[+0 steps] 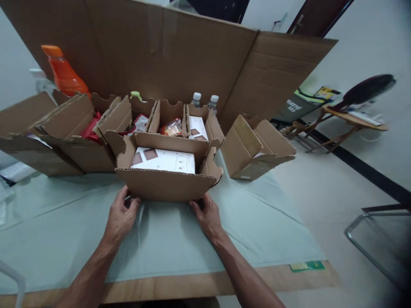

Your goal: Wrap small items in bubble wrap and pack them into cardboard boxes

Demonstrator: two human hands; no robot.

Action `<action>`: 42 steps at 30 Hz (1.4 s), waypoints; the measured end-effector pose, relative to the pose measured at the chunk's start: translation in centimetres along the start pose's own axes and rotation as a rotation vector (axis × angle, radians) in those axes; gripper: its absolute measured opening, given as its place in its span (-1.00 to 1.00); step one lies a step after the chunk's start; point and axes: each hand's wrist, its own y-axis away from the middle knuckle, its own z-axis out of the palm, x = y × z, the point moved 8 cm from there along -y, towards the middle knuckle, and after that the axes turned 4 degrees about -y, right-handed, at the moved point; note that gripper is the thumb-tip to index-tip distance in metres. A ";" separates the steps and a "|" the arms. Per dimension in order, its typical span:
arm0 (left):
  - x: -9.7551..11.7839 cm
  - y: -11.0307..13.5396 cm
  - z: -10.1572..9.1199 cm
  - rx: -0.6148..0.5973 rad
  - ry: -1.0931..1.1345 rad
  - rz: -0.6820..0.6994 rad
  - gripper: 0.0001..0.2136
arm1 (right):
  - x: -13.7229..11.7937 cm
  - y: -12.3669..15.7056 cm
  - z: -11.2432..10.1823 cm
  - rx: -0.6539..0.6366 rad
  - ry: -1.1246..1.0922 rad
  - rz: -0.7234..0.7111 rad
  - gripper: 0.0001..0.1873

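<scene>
A brown cardboard box (170,185) with notched side walls is at the middle of the cloth-covered table. Inside it lies a white carton (165,161) printed with brown squares. My left hand (120,216) grips the box's lower left corner, thumb at the front edge and fingers partly hidden under it. At the lower right corner, my right hand (208,216) holds the box in the same way. Directly behind stand narrower cardboard boxes, one with a packaged food item (173,127) and another with a similar white carton (198,127).
An orange bottle (67,75) and two white-capped bottles (196,99) stand behind the row. Another cardboard box (253,149) is tilted at the right. A tall cardboard panel (199,55) closes off the back. The table's wooden front edge (167,285) is near me.
</scene>
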 end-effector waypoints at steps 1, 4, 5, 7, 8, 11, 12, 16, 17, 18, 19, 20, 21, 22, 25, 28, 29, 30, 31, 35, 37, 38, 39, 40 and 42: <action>-0.1 0.0 0.0 0.007 0.024 -0.005 -0.57 | -0.1 0.0 0.0 -0.003 0.008 -0.001 -0.74; -0.4 -0.1 0.2 0.008 0.070 -0.014 -0.58 | 0.0 -0.1 0.1 -0.017 0.017 0.004 -0.68; -0.4 -0.1 0.4 -0.001 0.084 -0.014 -0.56 | 0.0 -0.1 0.1 -0.023 0.014 0.003 -0.66; -0.5 0.0 0.7 -0.023 0.111 -0.007 -0.51 | 0.2 -0.2 0.0 -0.030 0.005 -0.005 -0.61; -0.5 0.1 0.9 -0.033 0.123 -0.003 -0.48 | 0.3 -0.2 0.0 -0.031 0.004 -0.010 -0.60; -0.1 0.6 0.7 -0.042 0.141 0.023 -0.37 | 0.7 -0.3 -0.1 -0.028 0.010 -0.012 -0.62; 0.1 0.8 0.2 -0.027 0.123 0.048 -0.35 | 0.9 -0.3 -0.1 -0.030 0.012 -0.010 -0.62; 0.9 0.7 -5.1 0.116 -0.174 0.223 -0.49 | 1.5 -0.8 -0.2 -0.016 0.017 -0.005 -0.61; 0.8 0.5 -7.2 0.161 -0.281 0.248 -0.56 | 1.6 -1.0 -0.3 -0.010 0.022 -0.003 -0.60; 0.5 0.2 -9.5 0.208 -0.377 0.257 -0.60 | 1.6 -1.1 -0.4 -0.008 0.030 0.000 -0.60; 0.1 -0.2 -12.1 0.253 -0.465 0.249 -0.64 | 1.7 -1.2 -0.4 -0.007 0.042 0.005 -0.61; -0.5 -0.7 -14.7 0.300 -0.512 0.229 -0.65 | 1.7 -1.3 -0.5 -0.006 0.059 0.011 -0.62; -1.1 -1.1 -17.4 0.343 -0.540 0.207 -0.66 | 1.7 -1.4 -0.6 -0.003 0.077 0.020 -0.63; -1.7 -1.5 -20.0 0.385 -0.564 0.185 -0.69 | 1.8 -1.5 -0.7 0.003 0.097 0.033 -0.63; -3.3 -1.6 -26.8 0.489 -0.624 0.121 -0.75 | 2.3 -1.7 -0.8 0.009 0.134 0.078 -0.60; -4.8 -0.7 -31.6 0.547 -0.684 0.074 -0.78 | 2.7 -1.9 -0.9 0.009 0.164 0.097 -0.58; -5.2 -0.4 -32.6 0.553 -0.722 0.062 -0.79 | 2.8 -1.9 -0.9 0.013 0.177 0.099 -0.59; -5.5 -0.2 -33.4 0.548 -0.771 0.048 -0.78 | 2.9 -2.0 -0.9 0.015 0.190 0.102 -0.59; -5.9 -0.1 -34.0 0.535 -0.830 0.029 -0.76 | 3.0 -2.0 -0.9 0.019 0.201 0.104 -0.60; -7.5 -0.7 -33.9 0.406 -1.055 -0.104 -0.56 | 3.1 -2.1 -1.0 0.030 0.223 0.112 -0.58; -8.3 -1.2 -33.4 0.354 -1.103 -0.205 -0.48 | 3.1 -2.1 -0.9 0.019 0.229 0.110 -0.57; -8.6 -1.3 -33.3 0.343 -1.107 -0.248 -0.47 | 3.0 -2.1 -0.9 0.011 0.229 0.109 -0.57; -8.8 -1.4 -33.3 0.343 -1.100 -0.284 -0.47 | 3.0 -2.1 -0.9 0.005 0.226 0.105 -0.57; -8.9 -1.4 -33.4 0.346 -1.085 -0.305 -0.49 | 2.9 -2.0 -0.8 0.000 0.220 0.099 -0.57; -8.9 -1.5 -34.0 0.357 -1.047 -0.309 -0.52 | 2.7 -2.0 -0.8 -0.001 0.214 0.089 -0.57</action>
